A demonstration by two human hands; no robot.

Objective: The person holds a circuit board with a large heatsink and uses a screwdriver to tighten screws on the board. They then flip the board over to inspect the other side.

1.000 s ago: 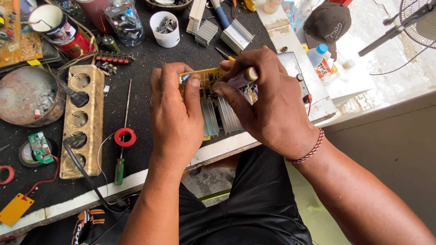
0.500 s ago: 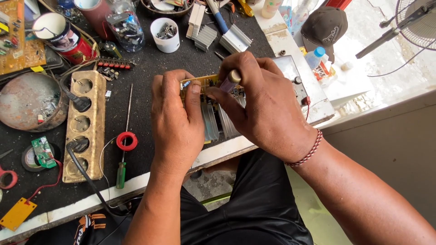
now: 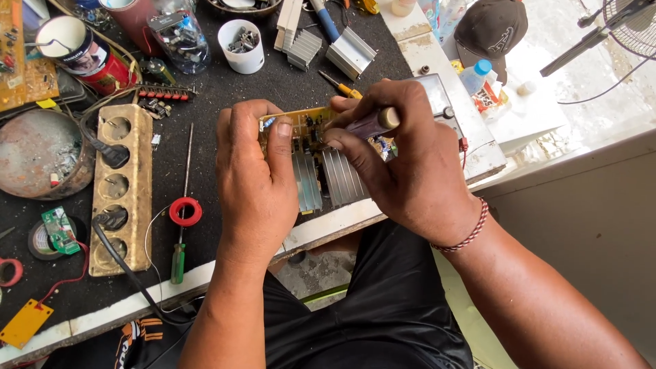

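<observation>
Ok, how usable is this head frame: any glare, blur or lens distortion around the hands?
Head view: even daylight, the left hand, right hand and circuit board are sharp, with soft shadows; the floor by the fan at upper right is washed out; wide-angle bending shows at the bench edge; no motion blur.

A black-topped workbench (image 3: 205,102) carries a power strip (image 3: 123,188), screwdriver (image 3: 182,205) and white cup (image 3: 244,46).

A dark, mat-covered workbench (image 3: 225,89) with a pale, worn front edge filled most of the view. To its right stood a white cabinet (image 3: 581,205) (its top scuffed and stained), and a standing fan (image 3: 629,27) rose at the upper corner. Daylight fell bright and even across everything.
</observation>
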